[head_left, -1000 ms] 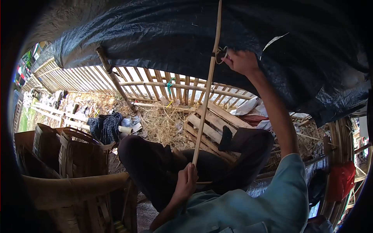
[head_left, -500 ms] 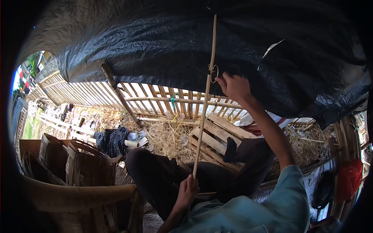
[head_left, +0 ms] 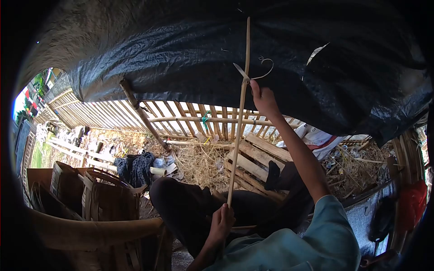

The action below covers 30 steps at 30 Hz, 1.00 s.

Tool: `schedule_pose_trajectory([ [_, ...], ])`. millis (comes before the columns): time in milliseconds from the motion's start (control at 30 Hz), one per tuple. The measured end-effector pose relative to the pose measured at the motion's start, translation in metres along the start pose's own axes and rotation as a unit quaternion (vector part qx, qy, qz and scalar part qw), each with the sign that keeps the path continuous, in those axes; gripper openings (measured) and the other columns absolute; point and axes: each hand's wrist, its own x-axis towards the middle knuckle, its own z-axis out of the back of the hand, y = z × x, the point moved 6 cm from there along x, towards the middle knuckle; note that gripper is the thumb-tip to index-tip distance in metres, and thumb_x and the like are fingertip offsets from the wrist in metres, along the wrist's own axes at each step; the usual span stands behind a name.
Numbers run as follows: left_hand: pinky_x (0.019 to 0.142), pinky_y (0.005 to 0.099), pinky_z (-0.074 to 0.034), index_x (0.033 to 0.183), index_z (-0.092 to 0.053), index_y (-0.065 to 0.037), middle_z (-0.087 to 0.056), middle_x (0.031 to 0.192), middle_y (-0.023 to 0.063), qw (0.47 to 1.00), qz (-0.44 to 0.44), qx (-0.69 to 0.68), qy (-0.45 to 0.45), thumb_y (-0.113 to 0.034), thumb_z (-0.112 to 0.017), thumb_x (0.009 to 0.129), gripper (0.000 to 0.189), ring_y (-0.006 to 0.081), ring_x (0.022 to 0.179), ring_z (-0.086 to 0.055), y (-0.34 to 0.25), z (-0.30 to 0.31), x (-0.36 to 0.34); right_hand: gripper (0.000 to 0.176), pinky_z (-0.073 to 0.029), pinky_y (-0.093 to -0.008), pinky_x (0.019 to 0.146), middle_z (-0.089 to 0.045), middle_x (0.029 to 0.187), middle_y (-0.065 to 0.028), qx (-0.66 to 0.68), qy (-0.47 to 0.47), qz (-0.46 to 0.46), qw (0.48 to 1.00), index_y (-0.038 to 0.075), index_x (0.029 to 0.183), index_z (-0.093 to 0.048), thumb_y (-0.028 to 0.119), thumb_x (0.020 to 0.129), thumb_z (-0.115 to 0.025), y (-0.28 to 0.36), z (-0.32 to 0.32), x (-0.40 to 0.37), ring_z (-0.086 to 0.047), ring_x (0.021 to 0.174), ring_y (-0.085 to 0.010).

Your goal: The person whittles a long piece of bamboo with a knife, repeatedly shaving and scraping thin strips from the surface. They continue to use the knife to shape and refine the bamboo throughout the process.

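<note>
A long, thin bamboo stick (head_left: 240,131) rises almost upright in front of me. My left hand (head_left: 222,220) is closed around its lower end, close to my lap. Farther up, my right hand (head_left: 265,99) is closed on a knife, with the thumb pointing upward near the stick. The pale knife blade (head_left: 240,71) crosses the stick and points to the upper left; its handle is hidden in my fingers. A thin curled shaving (head_left: 270,67) hangs out to the right of the stick, beside the blade.
A dark tarp (head_left: 181,58) hangs ahead, above a bamboo slat fence (head_left: 181,119). Wooden slats (head_left: 253,158) and straw (head_left: 199,162) lie on the ground. Woven bamboo pieces (head_left: 108,194) stand at left behind a thick bamboo pole (head_left: 99,232). A red cloth (head_left: 412,205) hangs at right.
My right hand has moved slightly down and left, and the knife blade now shows across the stick. The curled shaving extends farther right. My left hand keeps its hold; the view has shifted slightly.
</note>
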Motion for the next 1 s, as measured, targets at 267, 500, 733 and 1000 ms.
schedule_pose_trajectory([
  [267,0.042,0.0202,-0.024,0.073,-0.039,-0.009,-0.032,0.061,-0.0053,1.000,0.003,0.011,-0.013,-0.035,-0.031,0.101,0.039,0.0021,0.048,-0.029,0.000,-0.001,-0.007,0.038,-0.051,-0.0422,0.048,-0.057,0.053,-0.0101,-0.277,-0.053,0.277,0.919,0.008,0.077,-0.057,0.042,0.091,-0.048,0.030,0.021,-0.026,-0.061,0.049,-0.0302],
  [500,0.042,0.0218,-0.023,0.072,-0.038,-0.009,-0.029,0.057,-0.0061,0.993,-0.015,0.112,-0.021,-0.035,-0.029,0.101,0.040,0.0025,0.047,-0.028,0.000,-0.004,-0.004,0.038,-0.050,-0.0392,0.044,-0.058,0.053,-0.0075,-0.361,-0.066,0.379,0.850,0.009,0.075,-0.056,0.044,0.089,-0.051,0.023,0.031,0.009,-0.062,0.049,-0.0269],
  [733,0.041,0.0223,-0.022,0.073,-0.036,-0.012,-0.028,0.058,-0.0059,0.998,0.037,-0.033,0.039,-0.043,-0.027,0.100,0.042,0.0039,0.045,-0.026,-0.004,-0.005,0.002,0.055,-0.047,-0.0389,0.050,-0.057,0.054,-0.0135,-0.122,-0.028,0.117,0.985,0.006,0.065,-0.055,0.050,0.093,-0.040,0.018,0.018,0.019,-0.059,0.054,-0.0305],
  [1000,0.041,0.0223,-0.023,0.073,-0.039,-0.013,-0.029,0.057,-0.0057,0.996,0.074,-0.043,0.011,-0.043,-0.029,0.100,0.042,0.0044,0.044,-0.027,-0.004,-0.001,-0.007,0.050,-0.022,-0.0233,0.038,-0.030,0.049,0.0073,0.295,0.196,-0.046,0.934,0.012,0.064,-0.040,0.053,0.093,-0.041,-0.001,-0.006,-0.011,-0.029,0.040,-0.0040],
])
